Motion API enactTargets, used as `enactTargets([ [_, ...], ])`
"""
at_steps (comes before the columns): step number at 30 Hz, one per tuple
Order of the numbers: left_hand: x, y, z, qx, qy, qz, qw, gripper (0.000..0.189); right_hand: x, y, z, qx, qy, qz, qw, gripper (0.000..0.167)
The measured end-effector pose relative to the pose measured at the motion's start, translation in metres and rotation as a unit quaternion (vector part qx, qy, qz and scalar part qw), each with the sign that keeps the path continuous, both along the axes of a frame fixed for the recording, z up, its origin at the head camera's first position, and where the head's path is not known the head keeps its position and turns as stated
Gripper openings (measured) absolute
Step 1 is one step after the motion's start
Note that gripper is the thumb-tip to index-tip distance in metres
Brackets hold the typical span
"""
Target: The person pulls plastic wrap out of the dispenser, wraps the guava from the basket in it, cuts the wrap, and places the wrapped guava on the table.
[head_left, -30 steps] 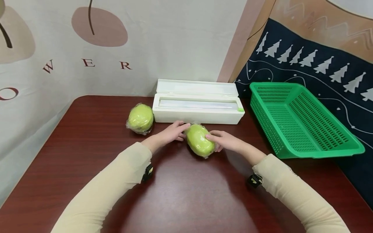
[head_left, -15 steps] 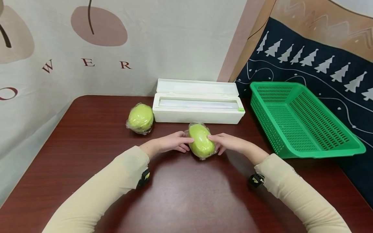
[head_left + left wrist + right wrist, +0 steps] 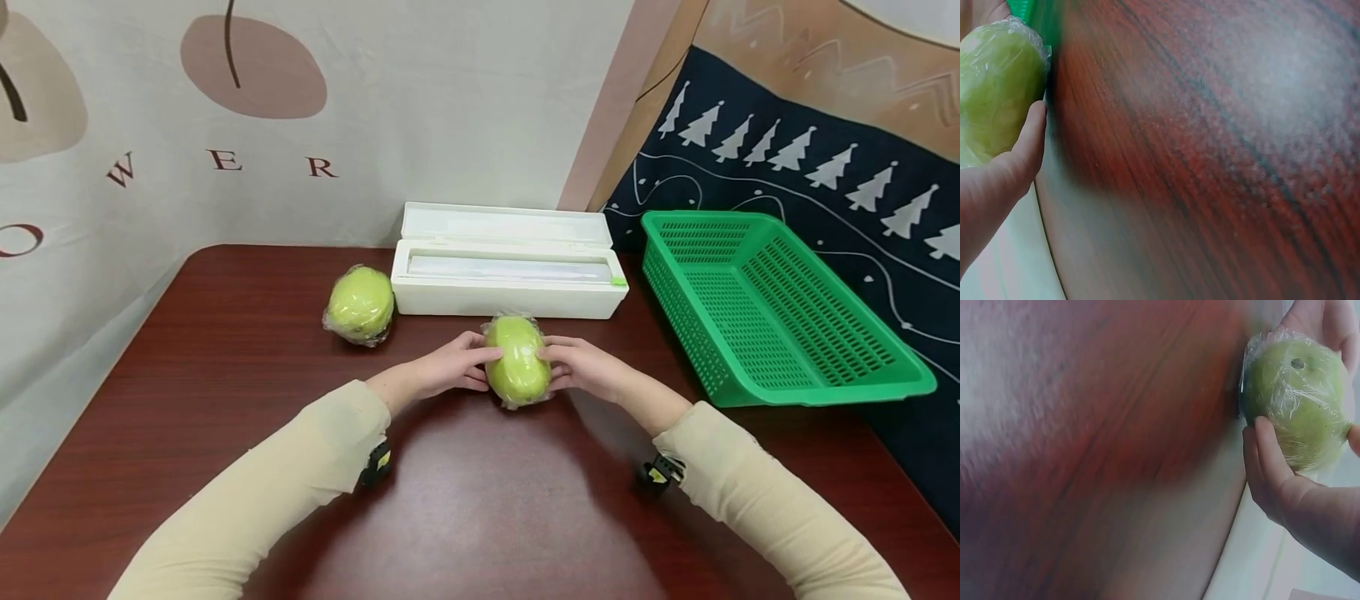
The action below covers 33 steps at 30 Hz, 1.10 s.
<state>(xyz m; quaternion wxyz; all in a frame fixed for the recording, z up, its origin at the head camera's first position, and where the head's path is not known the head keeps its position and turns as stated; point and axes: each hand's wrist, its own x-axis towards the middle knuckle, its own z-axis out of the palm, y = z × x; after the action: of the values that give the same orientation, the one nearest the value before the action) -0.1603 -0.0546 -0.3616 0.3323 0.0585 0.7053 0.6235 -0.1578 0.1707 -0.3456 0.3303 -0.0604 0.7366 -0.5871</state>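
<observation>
An oblong green fruit (image 3: 517,371) wrapped in clear plastic film is on the table between both hands, in front of a white box. My left hand (image 3: 450,365) holds its left side, thumb on top and fingers lower down. From the right, my right hand (image 3: 585,368) grips the opposite side, its thumb on the upper surface. The right wrist view shows a small dark spot on the end of the wrapped fruit (image 3: 1297,394), and crinkled film. Another film-wrapped green fruit (image 3: 360,304) lies to the left, untouched.
A long white cling film dispenser (image 3: 510,302) stands behind the hands with its lid (image 3: 506,225) raised. At the right is a green perforated plastic basket (image 3: 832,396). Behind the dark red-brown table (image 3: 225,350) hangs a printed cloth (image 3: 450,100).
My left hand has shifted from the fruit's far left end toward its near side and taken hold. The fruit has turned slightly, now pointing more straight toward me, while the right hand keeps its grip.
</observation>
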Motion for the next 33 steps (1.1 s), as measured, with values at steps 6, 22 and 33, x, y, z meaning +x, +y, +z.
enactTargets([
  [6,0.001,-0.006,0.000,-0.002,0.005,0.011,0.9999,0.054,0.001,-0.005,-0.002,-0.033,-0.022,0.000,0.9992,0.058],
  [22,0.004,-0.050,0.039,-0.046,0.026,-0.028,0.9982,0.058,0.000,-0.041,0.017,-0.057,-0.017,0.015,0.9981,0.057],
  [33,0.002,-0.097,0.082,-0.092,0.045,-0.039,0.9940,0.056,-0.008,-0.086,0.044,-0.070,0.011,0.038,0.9968,0.055],
])
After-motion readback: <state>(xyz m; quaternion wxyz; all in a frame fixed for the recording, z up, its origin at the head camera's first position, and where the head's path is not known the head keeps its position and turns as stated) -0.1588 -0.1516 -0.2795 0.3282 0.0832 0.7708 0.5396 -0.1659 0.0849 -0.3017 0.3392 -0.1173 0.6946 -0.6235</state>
